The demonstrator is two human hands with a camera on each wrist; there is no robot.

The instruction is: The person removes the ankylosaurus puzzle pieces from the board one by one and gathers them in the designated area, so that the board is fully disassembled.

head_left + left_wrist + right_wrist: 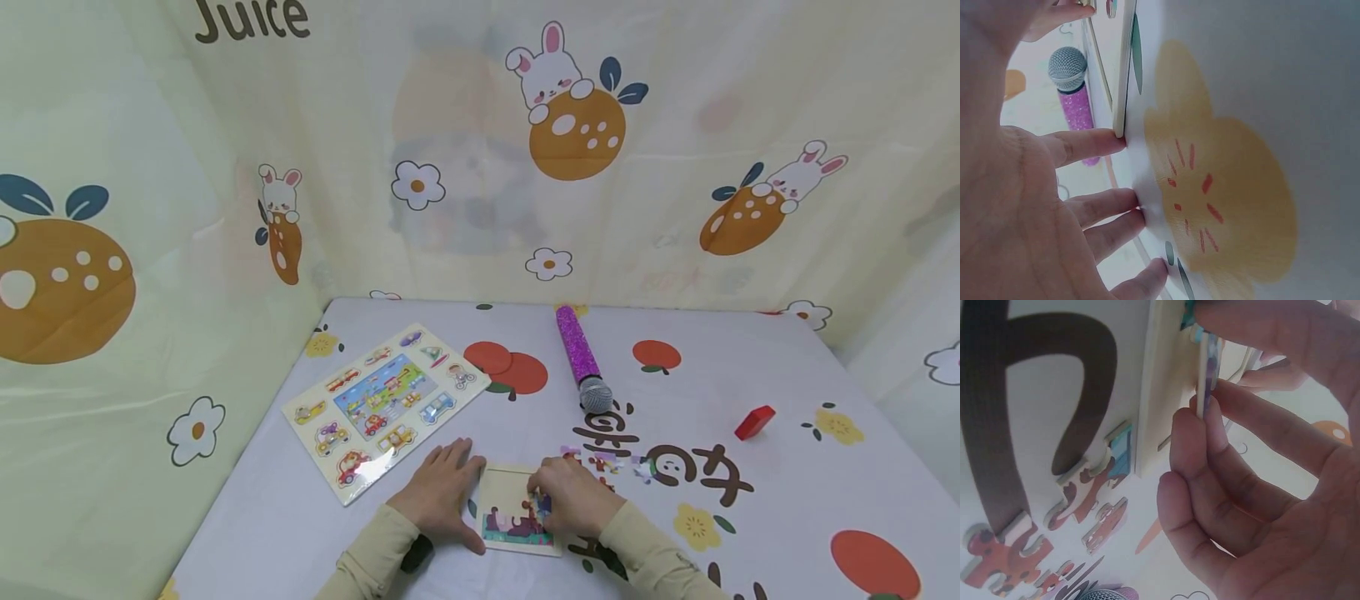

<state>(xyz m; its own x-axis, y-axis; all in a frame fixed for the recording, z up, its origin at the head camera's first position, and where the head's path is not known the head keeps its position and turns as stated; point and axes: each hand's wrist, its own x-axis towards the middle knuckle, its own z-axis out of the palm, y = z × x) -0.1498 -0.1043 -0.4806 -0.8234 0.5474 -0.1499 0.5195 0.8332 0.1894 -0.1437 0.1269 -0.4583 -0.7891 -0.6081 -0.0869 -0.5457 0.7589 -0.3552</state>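
A small wooden jigsaw tray [510, 485] lies on the table, its lower part filled with colourful pieces and its upper part bare wood. My left hand [442, 497] rests at the tray's left side with fingers spread. In the left wrist view, one fingertip [1113, 142] touches the tray's corner and the others press on the cloth. Over the tray's right part, my right hand [576, 497] pinches a thin puzzle piece [1203, 378] between thumb and fingers, edge-on in the right wrist view. Several loose puzzle pieces [1010, 559] lie just beyond that hand.
A larger wooden board [372, 463] with vehicle pictures lies at the left. Behind the tray is a microphone [576, 348] with a glittery purple handle. A red block [754, 422] stands at the right. Printed curtains [465, 100] hang along the table's back and sides.
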